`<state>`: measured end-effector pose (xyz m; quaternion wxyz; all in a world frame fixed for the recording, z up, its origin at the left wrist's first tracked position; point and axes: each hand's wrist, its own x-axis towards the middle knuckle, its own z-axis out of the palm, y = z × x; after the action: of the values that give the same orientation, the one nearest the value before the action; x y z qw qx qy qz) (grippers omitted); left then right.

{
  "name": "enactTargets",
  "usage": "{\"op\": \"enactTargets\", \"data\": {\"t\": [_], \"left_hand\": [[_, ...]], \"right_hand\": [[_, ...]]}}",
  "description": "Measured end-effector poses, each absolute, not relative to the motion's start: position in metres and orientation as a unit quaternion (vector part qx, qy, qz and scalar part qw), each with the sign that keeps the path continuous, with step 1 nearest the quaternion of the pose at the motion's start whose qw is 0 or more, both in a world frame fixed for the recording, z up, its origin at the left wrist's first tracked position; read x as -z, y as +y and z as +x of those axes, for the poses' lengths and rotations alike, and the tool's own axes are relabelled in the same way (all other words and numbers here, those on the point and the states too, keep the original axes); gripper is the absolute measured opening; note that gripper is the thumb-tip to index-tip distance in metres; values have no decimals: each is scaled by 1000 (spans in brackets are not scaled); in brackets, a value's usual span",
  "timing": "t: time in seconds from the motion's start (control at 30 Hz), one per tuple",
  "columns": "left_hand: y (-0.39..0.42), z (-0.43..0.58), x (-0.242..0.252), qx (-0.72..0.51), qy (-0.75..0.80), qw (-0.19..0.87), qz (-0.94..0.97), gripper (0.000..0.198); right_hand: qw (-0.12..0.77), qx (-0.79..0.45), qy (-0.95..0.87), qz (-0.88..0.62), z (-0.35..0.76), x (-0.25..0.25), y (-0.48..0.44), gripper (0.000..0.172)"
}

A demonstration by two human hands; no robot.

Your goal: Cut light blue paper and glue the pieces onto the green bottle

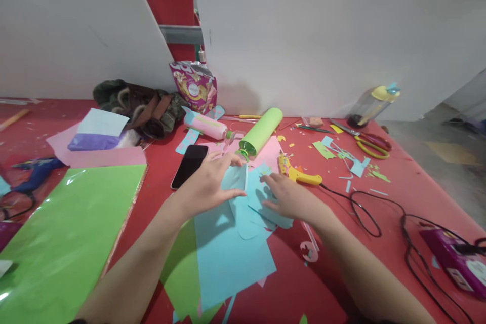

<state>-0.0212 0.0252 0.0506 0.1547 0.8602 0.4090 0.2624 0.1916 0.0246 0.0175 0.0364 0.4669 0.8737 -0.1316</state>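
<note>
My left hand (212,179) is curved round a small light-blue piece of paper (234,178), with the thumb at one end and the fingers at the other. The paper's pale edge stands upright facing right. My right hand (286,193) rests with fingers apart on cut light-blue paper pieces (261,197). Beneath both hands lie a large light-blue sheet (231,263) and a green sheet (180,271). Beyond my hands is a bottle wrapped in green paper (261,131), lying on its side. Near my right hand lies a yellow glue gun (298,174).
A phone (190,166) and a pink-wrapped bottle (207,125) lie left of centre. Scissors (366,142), paper scraps (341,154) and a clear bottle (374,106) are at right. A black cable (357,205) runs toward a purple power strip (455,260). Green packaged paper (76,233) lies left.
</note>
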Motion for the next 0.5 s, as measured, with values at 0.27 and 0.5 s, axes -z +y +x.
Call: {"op": "enactTargets", "data": {"t": [0.27,0.5], "left_hand": [[25,-20,-52,-265,402,134,866,41],[26,-22,-53,-284,400,142,860,43]], "right_hand": [[54,100,875,470,158,5,7,25],[-36,160,878,451,173,-15,16,19]]}}
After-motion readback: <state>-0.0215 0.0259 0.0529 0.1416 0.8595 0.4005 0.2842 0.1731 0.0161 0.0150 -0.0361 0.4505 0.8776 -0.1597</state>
